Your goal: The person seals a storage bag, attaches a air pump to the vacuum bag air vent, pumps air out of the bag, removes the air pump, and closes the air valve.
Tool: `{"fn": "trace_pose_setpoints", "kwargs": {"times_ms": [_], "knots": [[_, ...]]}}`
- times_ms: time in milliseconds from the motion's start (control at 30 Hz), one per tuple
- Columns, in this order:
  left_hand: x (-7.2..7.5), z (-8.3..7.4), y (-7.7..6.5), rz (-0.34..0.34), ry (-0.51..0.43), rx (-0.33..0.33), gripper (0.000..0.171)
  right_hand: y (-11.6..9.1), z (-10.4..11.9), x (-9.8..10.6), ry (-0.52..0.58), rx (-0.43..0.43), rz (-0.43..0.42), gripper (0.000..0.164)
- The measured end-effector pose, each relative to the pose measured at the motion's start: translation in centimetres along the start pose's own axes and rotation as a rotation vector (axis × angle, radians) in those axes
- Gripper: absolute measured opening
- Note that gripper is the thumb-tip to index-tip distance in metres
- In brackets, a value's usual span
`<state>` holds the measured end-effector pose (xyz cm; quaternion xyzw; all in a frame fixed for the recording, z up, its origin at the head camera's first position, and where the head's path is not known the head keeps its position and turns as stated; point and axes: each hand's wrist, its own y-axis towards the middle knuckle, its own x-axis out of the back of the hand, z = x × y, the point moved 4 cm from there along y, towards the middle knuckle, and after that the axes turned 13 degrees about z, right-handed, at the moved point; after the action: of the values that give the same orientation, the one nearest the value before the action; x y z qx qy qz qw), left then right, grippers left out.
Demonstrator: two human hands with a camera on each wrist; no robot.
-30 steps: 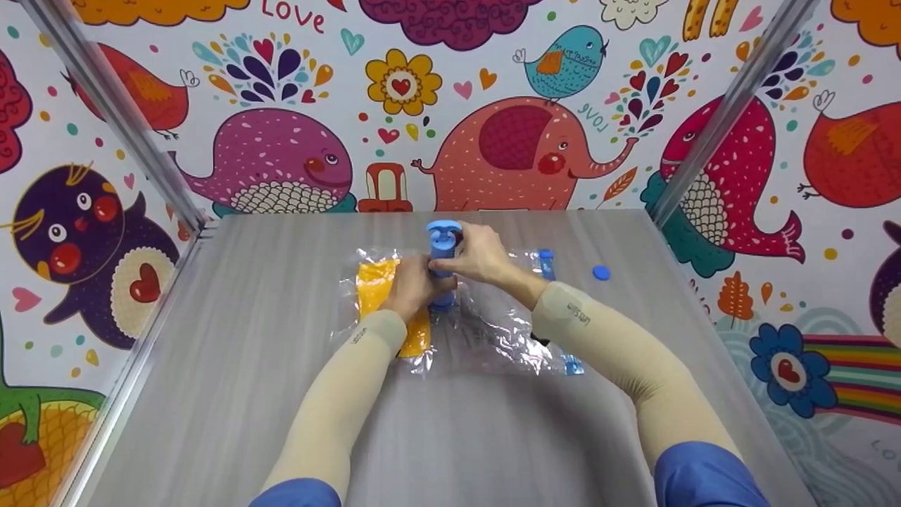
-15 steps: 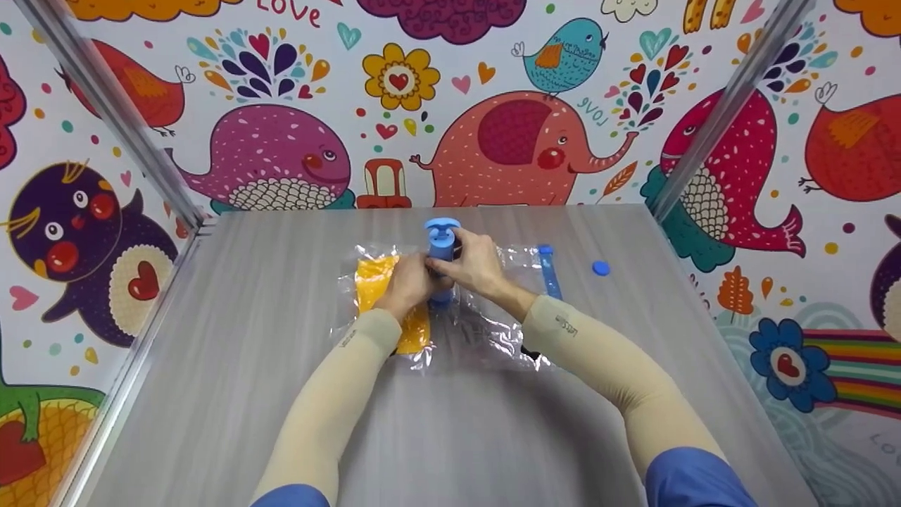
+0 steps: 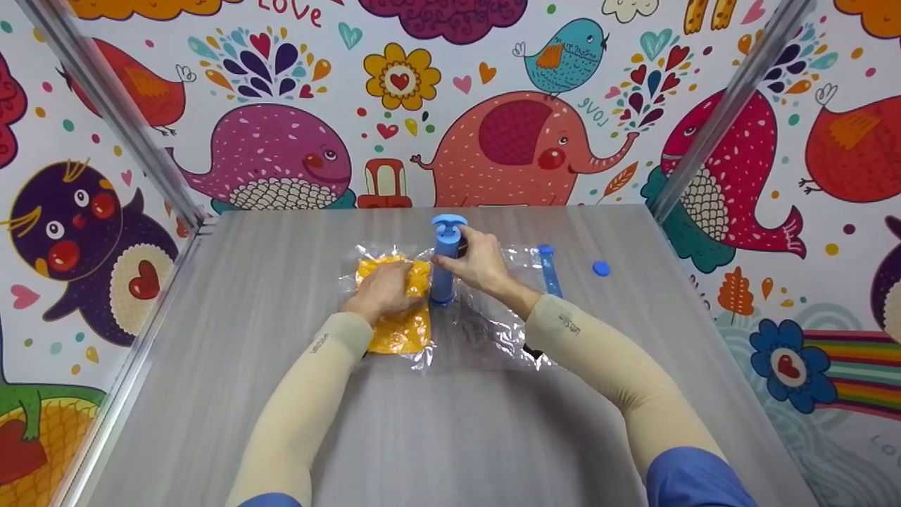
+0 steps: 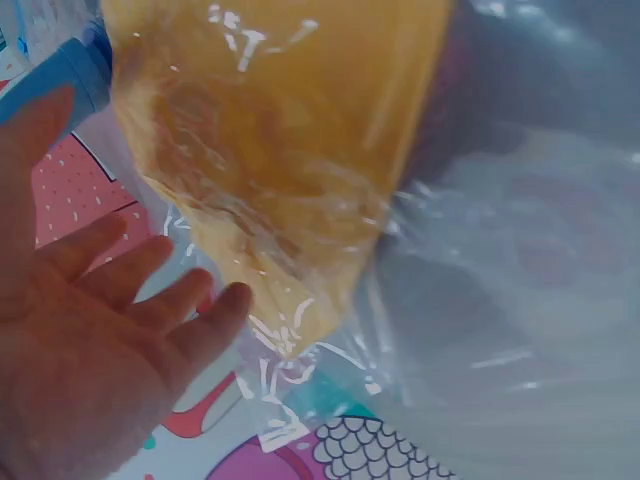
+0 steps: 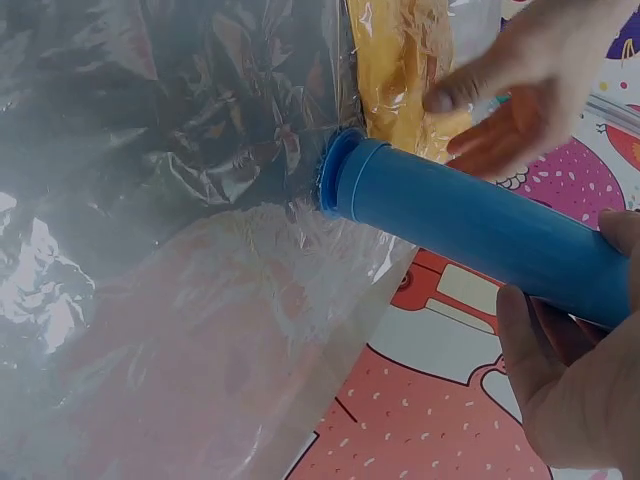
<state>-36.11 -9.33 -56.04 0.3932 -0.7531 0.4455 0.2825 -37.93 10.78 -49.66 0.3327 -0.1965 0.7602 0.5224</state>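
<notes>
A clear plastic vacuum bag (image 3: 486,334) lies flat on the table, with a folded yellow cloth (image 3: 401,336) inside its left part. My right hand (image 3: 482,264) grips the upper barrel of a blue hand pump (image 3: 445,282), which stands upright with its foot on the bag, just right of the cloth. The right wrist view shows the pump's flared end (image 5: 343,175) against the film. My left hand (image 3: 383,287) is over the yellow cloth, apart from the pump. In the left wrist view its fingers (image 4: 215,325) are spread and loosely bent, holding nothing.
A blue seal strip (image 3: 551,276) with a slider (image 3: 546,250) runs along the bag's right edge. A round blue cap (image 3: 600,268) lies on the grey table (image 3: 450,436) to the right. Patterned walls (image 3: 281,155) close off the back and sides.
My left hand has let go of the pump barrel and moved left over the yellow cloth. The right hand keeps hold of the pump, which has shifted very slightly.
</notes>
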Motion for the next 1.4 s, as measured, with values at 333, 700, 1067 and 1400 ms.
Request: {"fn": "trace_pose_setpoints", "kwargs": {"times_ms": [333,700,1067,1400], "knots": [[-1.5,1.0,-0.7,0.118,0.067,0.070,0.107,0.0,-0.1,0.1,-0.003,-0.005,0.029,0.060],[-2.0,1.3,-0.7,0.130,0.065,0.081,0.108,0.0,-0.1,-0.2,-0.015,-0.048,0.123,0.066],[-1.4,0.9,-0.5,0.114,0.099,0.054,0.108,1.1,-0.7,1.2,-0.042,0.043,0.261,0.061],[-1.2,1.0,0.3,0.123,0.109,0.087,0.105,1.8,-0.6,2.0,0.066,0.026,0.384,0.056]]}}
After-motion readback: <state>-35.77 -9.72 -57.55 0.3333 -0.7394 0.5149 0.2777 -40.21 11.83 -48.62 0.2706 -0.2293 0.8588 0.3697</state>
